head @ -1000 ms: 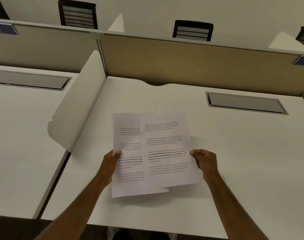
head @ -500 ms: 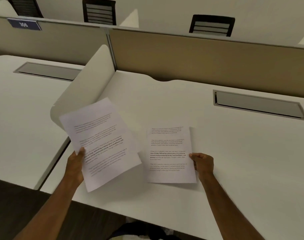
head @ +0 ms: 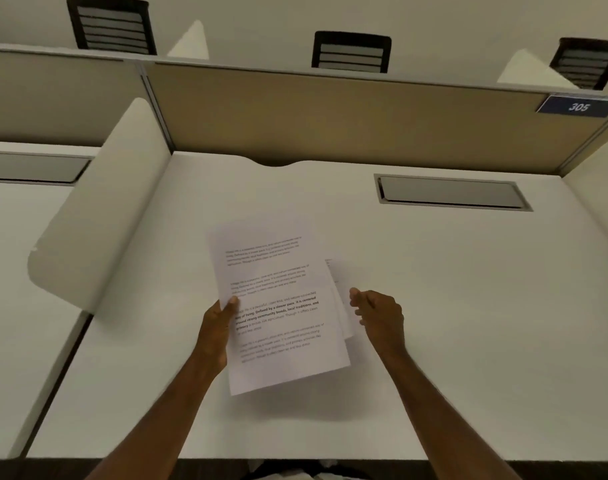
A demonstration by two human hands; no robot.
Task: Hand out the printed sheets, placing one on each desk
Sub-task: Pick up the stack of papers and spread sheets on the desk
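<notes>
My left hand (head: 216, 329) grips the left edge of the printed sheets (head: 278, 306), thumb on top, and holds them tilted just above the white desk (head: 469, 306). Another printed sheet (head: 342, 315) lies beneath them, with only a strip of its right edge showing. My right hand (head: 378, 313) hovers by that edge with fingers loosely curled and apart. I see nothing pinched between them. Whether its fingertips touch the lower sheet is unclear.
A white curved divider (head: 98, 220) separates this desk from the neighbouring desk (head: 18, 271) on the left. A grey cable hatch (head: 451, 192) sits at the back right. A tan partition (head: 330, 112) with a "305" label (head: 578, 106) closes the back; black chairs (head: 351, 51) stand beyond.
My left hand swung the held sheets from the left back over the single sheet on the desk. My right hand let go of that sheet's edge and opened.
</notes>
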